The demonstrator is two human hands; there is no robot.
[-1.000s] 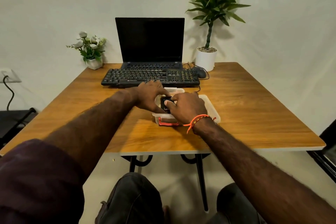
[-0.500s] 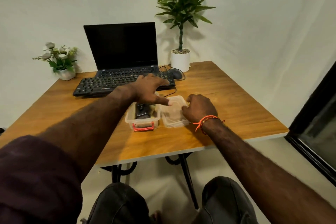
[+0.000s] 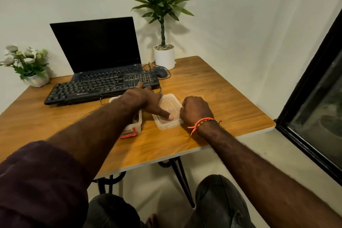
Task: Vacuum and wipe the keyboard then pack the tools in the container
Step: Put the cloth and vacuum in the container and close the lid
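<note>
Head camera looks down over a wooden counter (image 3: 212, 87) whose near and left edges run out of frame. At the center lies a clear lid (image 3: 167, 104), flat on the wood, with the clear container (image 3: 137, 122) just beside it at 9 o'clock; the left forearm crosses over the container and hides nearly all of it, so only its right wall and a red clasp at the near end show, and what sits inside cannot be made out. Left hand (image 3: 146, 100) reaches across with its grip wide, fingers straight, one fingertip pressing on the lid near its front edge. Right hand (image 3: 196, 110) sits at the lid's 3 o'clock edge with its grip narrow, fingers curled under; whether they pinch the rim is hidden by the knuckles, and an orange wristband (image 3: 201, 123) circles the wrist. Toward 11 o'clock from the lid lies the black keyboard (image 3: 96, 89), its right end partly behind the left hand, with a laptop (image 3: 98, 46) behind it, a mouse (image 3: 161, 72) and a potted plant (image 3: 162, 24) at 12 o'clock, and a small flower pot (image 3: 27, 66), blurred, at the far left.
</note>
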